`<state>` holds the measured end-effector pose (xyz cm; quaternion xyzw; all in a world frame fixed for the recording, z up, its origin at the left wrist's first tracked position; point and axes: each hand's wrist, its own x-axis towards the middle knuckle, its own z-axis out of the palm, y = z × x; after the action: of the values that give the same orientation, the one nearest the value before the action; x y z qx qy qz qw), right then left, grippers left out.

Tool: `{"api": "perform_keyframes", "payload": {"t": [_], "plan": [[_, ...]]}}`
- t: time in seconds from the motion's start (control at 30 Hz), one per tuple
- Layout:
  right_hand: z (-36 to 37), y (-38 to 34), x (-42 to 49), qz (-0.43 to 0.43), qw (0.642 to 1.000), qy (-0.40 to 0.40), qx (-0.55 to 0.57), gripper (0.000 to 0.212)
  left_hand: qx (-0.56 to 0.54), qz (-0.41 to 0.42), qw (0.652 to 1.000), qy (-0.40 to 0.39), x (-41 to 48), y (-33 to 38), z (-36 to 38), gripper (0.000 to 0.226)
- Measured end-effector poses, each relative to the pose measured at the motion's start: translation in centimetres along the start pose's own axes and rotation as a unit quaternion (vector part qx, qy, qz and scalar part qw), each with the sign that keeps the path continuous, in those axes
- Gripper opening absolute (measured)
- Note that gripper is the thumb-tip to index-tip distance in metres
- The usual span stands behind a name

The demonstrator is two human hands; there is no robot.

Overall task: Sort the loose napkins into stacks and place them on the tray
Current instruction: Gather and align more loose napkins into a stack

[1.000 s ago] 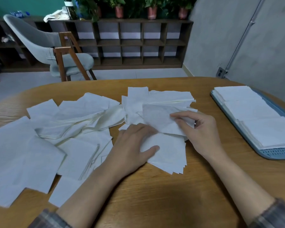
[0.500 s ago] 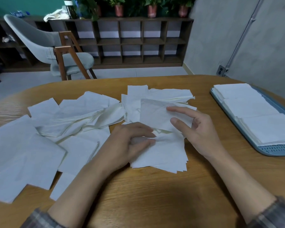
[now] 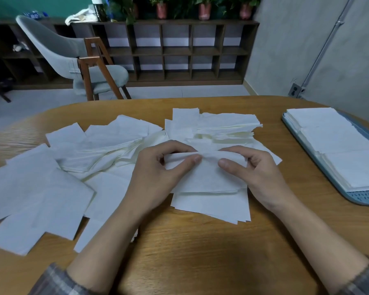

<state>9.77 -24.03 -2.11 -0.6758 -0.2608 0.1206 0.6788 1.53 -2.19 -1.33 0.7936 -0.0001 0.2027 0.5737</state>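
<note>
**Left hand [image 3: 158, 173] joins right hand [image 3: 258, 175] on one napkin [image 3: 207, 177]**

Half a second ago the left hand lay curled on the small stack [image 3: 211, 207] while the right hand alone held up a sheet by its edge. Now both hands have closed in on the upper edge of that napkin. Each pinches it between thumb and curled fingers, thumbs on the near face and fingers folded over behind. The two thumb tips sit close together at the middle of the edge, not quite touching.

The napkin hangs tilted just above the small stack, and its lower part rests on the top sheets there. It looks like a single sheet in the pinch, though the white layers blur together and a second one could be caught behind it.

The small stack lies on the wooden table [image 3: 200, 256] right in front of the person, its edges slightly fanned. Loose napkins [image 3: 51, 188] spread across the left of the table, overlapping one another. An untidy heap [image 3: 226, 124] sits just beyond the hands. Well off to the right, the blue-grey tray [image 3: 362, 198] holds a row of finished stacks [image 3: 332, 145].

Beyond the table stand a grey chair [image 3: 58, 50] and a dark shelf unit [image 3: 179, 50].
</note>
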Motion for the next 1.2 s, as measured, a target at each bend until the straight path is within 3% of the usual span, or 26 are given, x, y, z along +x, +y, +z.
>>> {"api": "perform_keyframes", "payload": {"t": [0.13,0.4,0.7,0.8,0.9,1.07,1.2], "plan": [[0.2,0.0,0.0,0.009,1.000,0.016,0.012,0.021,0.033,0.013,0.998,0.044,0.2,-0.4,0.4,0.005],[0.7,-0.1,0.0,0.011,0.999,0.032,0.033,0.012,-0.051,-0.098,0.994,-0.007,0.0,0.0,0.6,0.008],[0.5,0.1,0.2,0.024,0.996,0.075,0.036,0.023,-0.070,-0.109,0.991,0.022,0.1,-0.2,0.8,0.013],[0.6,0.0,0.2,0.025,0.996,0.081,0.025,0.035,-0.043,-0.091,0.995,0.024,0.3,-0.7,0.8,0.007],[0.4,-0.3,0.0,0.015,0.997,0.037,0.059,0.054,-0.044,-0.065,0.997,0.026,0.4,-0.8,0.8,0.006],[0.1,-0.1,0.0,-0.019,0.993,-0.014,-0.113,0.017,-0.012,-0.025,0.999,0.017,0.1,-0.3,1.0,0.021],[-0.3,0.6,0.4,-0.025,0.984,0.077,-0.157,0.026,0.160,0.082,0.983,0.030,-0.1,-1.3,1.3,0.029]]}}
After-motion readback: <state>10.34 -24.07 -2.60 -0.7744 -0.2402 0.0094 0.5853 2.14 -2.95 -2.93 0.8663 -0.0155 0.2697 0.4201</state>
